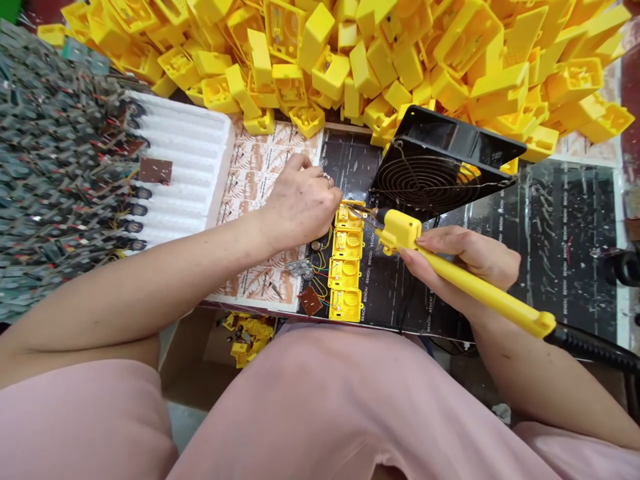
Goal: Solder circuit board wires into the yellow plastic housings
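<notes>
My right hand (463, 263) grips a yellow soldering iron (480, 290), its tip reaching the farthest of several small yellow plastic housings (345, 259) lined up on the black mat. At that same housing my left hand (307, 200) is closed with its fingers pinched together; what they hold is hidden. Beside the housings lie a brown circuit board (311, 301) and a grey part (300, 268), with thin coloured wires running to the housings. The far housing is partly covered by the left fingers and the iron's tip.
A black fan (440, 170) stands tilted just beyond the iron. Yellow housings (330, 73) are heaped along the back. To the left are a white foam tray (195, 160) and a pile of circuit boards (55, 173). Below the table edge sits a cardboard box (193, 360).
</notes>
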`<action>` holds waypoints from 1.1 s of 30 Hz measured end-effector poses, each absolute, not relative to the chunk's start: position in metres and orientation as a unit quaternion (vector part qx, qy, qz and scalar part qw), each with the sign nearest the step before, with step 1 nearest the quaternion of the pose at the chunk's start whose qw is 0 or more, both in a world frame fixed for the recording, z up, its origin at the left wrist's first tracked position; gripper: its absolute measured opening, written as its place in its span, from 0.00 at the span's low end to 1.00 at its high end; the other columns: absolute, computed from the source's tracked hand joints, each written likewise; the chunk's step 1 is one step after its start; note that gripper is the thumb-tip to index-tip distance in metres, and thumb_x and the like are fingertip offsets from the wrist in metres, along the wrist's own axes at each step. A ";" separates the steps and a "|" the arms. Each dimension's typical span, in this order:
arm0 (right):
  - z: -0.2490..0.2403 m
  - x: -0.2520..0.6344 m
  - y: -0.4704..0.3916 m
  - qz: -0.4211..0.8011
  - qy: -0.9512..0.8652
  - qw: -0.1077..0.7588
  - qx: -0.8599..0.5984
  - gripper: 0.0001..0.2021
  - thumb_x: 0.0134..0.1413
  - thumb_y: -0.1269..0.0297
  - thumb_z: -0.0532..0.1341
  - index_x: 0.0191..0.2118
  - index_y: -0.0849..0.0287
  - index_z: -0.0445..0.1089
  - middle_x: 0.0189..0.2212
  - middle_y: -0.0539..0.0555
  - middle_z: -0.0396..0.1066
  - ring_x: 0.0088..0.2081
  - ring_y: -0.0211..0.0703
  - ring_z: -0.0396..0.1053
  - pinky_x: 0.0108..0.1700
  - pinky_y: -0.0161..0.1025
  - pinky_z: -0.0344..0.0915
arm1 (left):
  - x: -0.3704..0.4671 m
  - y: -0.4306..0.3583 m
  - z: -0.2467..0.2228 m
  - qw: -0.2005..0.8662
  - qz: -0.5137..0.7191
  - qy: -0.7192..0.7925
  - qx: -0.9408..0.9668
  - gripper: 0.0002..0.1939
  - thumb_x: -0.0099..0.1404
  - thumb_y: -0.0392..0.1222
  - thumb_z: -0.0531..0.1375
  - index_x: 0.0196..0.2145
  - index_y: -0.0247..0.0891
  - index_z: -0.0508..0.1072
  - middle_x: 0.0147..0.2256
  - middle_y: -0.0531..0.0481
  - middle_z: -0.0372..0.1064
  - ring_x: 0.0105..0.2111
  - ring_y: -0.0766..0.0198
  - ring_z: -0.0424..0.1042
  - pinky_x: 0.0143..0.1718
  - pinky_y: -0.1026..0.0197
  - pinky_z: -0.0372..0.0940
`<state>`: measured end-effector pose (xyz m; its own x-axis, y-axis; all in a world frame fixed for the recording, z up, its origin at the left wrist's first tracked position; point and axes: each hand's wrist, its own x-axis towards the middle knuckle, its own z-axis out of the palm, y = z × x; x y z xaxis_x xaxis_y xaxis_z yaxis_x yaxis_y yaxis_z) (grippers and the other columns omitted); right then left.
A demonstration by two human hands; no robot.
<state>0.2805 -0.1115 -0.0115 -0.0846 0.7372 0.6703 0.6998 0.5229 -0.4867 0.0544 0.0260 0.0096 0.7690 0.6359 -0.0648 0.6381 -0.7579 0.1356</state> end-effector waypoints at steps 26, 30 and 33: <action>0.000 0.286 -0.125 0.022 -0.718 0.442 -0.537 0.24 0.58 0.64 0.74 0.59 0.44 0.73 0.37 0.46 0.82 0.28 0.42 0.79 0.31 0.37 0.78 | 0.057 0.033 0.010 0.094 -0.006 0.306 0.947 0.13 0.66 0.37 0.56 0.32 0.42 0.81 0.26 0.46 0.72 0.44 0.51 0.74 0.59 0.43 0.64; -0.001 0.288 -0.126 0.026 -0.721 0.446 -0.531 0.26 0.59 0.65 0.73 0.62 0.46 0.72 0.37 0.47 0.82 0.28 0.40 0.79 0.31 0.35 0.77 | 0.046 0.033 0.004 0.092 0.011 0.301 0.949 0.16 0.70 0.40 0.54 0.32 0.44 0.81 0.30 0.47 0.75 0.44 0.51 0.74 0.60 0.42 0.63; -0.001 0.290 -0.128 0.011 -0.722 0.448 -0.527 0.26 0.58 0.64 0.74 0.61 0.47 0.73 0.35 0.47 0.82 0.27 0.38 0.79 0.30 0.33 0.76 | 0.037 0.033 -0.004 0.116 0.048 0.314 0.941 0.16 0.71 0.45 0.55 0.35 0.43 0.82 0.38 0.47 0.79 0.44 0.52 0.75 0.61 0.42 0.61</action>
